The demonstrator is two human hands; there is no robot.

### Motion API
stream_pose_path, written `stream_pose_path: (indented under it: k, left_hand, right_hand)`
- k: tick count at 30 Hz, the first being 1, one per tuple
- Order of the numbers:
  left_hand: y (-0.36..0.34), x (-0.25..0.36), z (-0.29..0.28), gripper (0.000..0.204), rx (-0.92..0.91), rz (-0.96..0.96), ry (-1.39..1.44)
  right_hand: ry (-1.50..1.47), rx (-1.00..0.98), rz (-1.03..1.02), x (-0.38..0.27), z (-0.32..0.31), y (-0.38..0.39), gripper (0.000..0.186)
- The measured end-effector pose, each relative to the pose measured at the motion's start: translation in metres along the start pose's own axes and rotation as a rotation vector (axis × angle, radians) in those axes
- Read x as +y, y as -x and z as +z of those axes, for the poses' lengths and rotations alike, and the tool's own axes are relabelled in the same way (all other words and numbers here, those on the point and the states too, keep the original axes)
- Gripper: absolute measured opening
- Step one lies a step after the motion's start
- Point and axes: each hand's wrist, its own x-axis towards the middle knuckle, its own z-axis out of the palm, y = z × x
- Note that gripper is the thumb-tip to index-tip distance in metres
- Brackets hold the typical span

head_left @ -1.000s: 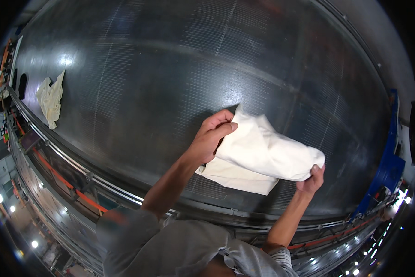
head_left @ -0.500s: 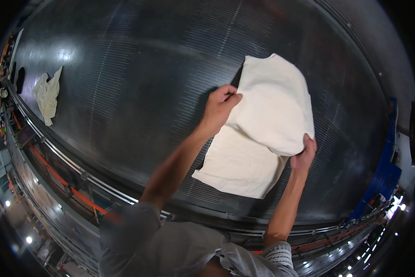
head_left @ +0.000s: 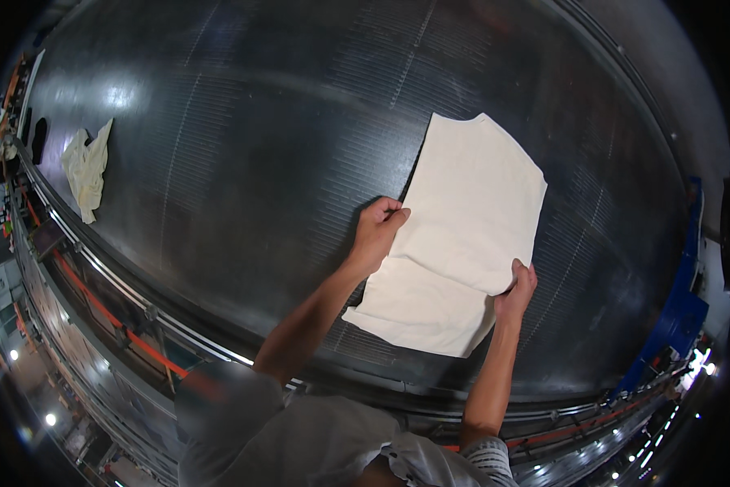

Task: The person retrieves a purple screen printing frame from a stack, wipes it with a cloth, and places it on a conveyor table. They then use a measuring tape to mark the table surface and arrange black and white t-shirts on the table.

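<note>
A cream fabric panel (head_left: 475,195), cut like a garment piece, lies flat on the dark table. Its shaped end points away from me, and a fold or overlapping layer crosses its nearer part. My left hand (head_left: 377,235) pinches the left edge, thumb against fingers. At the right edge, by the end of the fold, my right hand (head_left: 516,290) grips the cloth with the thumb on top. Part of the nearer section shows below the fold, its left corner sticking out beneath my left wrist.
The dark tabletop (head_left: 276,162) carries rows of fine pale lines. A crumpled pale cloth (head_left: 87,170) lies at the far left, near a dark oblong thing (head_left: 38,140). Metal rails (head_left: 121,280) run along the near edge. A blue frame (head_left: 665,316) stands at the right.
Both hands have drawn toward me, still holding the panel's edges. The bulging upper part of the cloth has flattened and straightened, and now covers more of the nearer section.
</note>
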Motion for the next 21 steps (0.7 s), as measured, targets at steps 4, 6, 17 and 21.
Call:
stream_pose_path:
  k: [4, 6, 17, 21]
  left_hand:
    - [-0.001, -0.008, -0.004, 0.012, 0.001, 0.033, -0.009]
    - [-0.002, -0.012, -0.005, 0.012, 0.004, 0.046, -0.004]
    - [-0.002, -0.018, -0.013, 0.009, -0.036, 0.013, -0.057]
    - [0.0, -0.021, -0.015, 0.008, -0.026, -0.002, -0.017]
  right_hand:
    - [-0.037, -0.03, -0.01, 0.003, -0.003, 0.006, 0.032]
    - [-0.044, -0.048, -0.013, 0.005, -0.003, 0.007, 0.032]
    - [-0.091, -0.048, -0.009, 0.012, -0.01, 0.012, 0.034]
    - [-0.083, -0.071, -0.004, 0.007, -0.004, 0.016, 0.034]
